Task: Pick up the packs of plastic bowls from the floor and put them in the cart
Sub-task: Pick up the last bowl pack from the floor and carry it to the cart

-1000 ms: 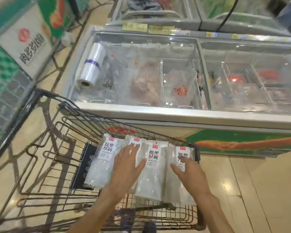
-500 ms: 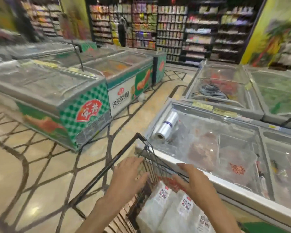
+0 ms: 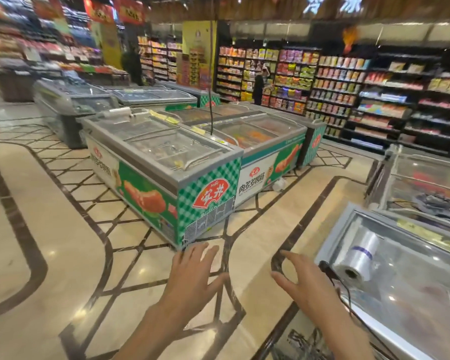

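Note:
My left hand and my right hand hover side by side over the tiled floor, palms down, fingers spread, holding nothing. Only a corner of the wire cart shows at the bottom edge, below my right forearm. No packs of plastic bowls are in view, neither in the cart nor on the floor.
A glass-topped chest freezer stands close on my right with a roll of plastic bags on it. More freezers fill the middle ahead. Stocked shelves line the back, with a person by them. Bare tiled floor spreads to the left.
The view has swung up and left from the cart to the shop aisle. The packs in the cart have dropped out of sight. Both hands lifted off them and stay open.

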The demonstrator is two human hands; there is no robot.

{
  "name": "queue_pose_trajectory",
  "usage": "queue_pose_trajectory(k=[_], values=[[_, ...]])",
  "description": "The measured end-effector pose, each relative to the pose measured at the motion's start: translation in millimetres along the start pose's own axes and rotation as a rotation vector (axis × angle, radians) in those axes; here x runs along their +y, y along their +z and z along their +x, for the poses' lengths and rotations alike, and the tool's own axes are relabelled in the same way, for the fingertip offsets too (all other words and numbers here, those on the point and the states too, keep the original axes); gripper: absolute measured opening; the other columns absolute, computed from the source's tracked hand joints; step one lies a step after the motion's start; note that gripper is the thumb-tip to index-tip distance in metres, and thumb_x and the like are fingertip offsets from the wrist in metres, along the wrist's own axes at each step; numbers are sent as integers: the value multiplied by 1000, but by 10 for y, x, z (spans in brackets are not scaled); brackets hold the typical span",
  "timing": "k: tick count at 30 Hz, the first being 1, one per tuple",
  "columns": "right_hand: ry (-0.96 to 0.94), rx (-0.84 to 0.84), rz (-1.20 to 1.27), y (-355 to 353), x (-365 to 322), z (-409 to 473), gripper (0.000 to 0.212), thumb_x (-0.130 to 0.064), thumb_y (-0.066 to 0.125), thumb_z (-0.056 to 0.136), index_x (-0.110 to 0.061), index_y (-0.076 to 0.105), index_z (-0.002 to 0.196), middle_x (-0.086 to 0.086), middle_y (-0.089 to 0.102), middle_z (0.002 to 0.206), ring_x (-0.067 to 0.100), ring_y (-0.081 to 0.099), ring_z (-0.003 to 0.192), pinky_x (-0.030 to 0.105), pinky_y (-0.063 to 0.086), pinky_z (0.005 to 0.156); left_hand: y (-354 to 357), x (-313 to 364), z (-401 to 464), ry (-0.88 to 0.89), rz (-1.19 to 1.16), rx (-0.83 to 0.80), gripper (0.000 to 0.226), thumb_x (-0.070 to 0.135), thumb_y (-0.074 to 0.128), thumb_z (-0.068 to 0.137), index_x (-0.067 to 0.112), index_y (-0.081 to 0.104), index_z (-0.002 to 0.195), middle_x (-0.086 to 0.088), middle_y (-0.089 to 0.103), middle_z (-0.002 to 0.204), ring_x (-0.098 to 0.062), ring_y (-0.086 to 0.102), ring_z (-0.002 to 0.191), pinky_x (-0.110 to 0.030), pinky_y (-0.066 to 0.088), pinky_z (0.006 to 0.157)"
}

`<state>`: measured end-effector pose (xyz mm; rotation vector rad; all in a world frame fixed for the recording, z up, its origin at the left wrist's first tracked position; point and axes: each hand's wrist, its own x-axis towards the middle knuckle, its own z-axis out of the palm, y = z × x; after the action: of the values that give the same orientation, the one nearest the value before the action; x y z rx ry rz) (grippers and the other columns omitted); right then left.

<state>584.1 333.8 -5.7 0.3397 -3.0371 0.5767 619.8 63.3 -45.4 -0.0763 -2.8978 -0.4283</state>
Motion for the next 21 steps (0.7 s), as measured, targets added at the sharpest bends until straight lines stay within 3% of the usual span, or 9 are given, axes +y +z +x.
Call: queue_pose_trajectory(k=[2, 9, 14, 21], values=[[-15, -3, -12, 194, -332, 371, 68, -66, 54, 92, -34, 39, 150, -10, 51, 144, 12, 52, 129, 31, 48, 100, -111, -469, 221, -29, 29, -32, 67, 71, 34, 96, 38, 31, 154, 11, 35, 156, -17, 28, 147, -43, 22, 121], [-28, 12, -139, 473, -644, 1293, 69, -66, 49, 94, -34, 35, 153, -9, 51, 142, 15, 52, 126, 34, 46, 101, -86, -1068, 975, -19, 36, -45, 68, 70, 35, 98, 37, 29, 157, 12, 32, 158, -16, 27, 148, -41, 21, 123], [48, 34, -146, 861, -518, 2414, 67, -65, 49, 94, -37, 32, 152, -8, 47, 148, 17, 45, 135, 40, 38, 110, 273, -1429, 2200, 42, 55, -108, 70, 71, 33, 98, 36, 27, 158, 9, 28, 163, -18, 21, 152, -45, 16, 126], [162, -18, -123, 892, -244, 3666, 70, -63, 50, 94, -37, 27, 155, -7, 40, 155, 19, 38, 141, 41, 29, 117, 493, -1573, 3711, 129, 67, -162, 72, 74, 29, 97, 38, 24, 158, 10, 25, 164, -16, 21, 152, -44, 15, 127]])
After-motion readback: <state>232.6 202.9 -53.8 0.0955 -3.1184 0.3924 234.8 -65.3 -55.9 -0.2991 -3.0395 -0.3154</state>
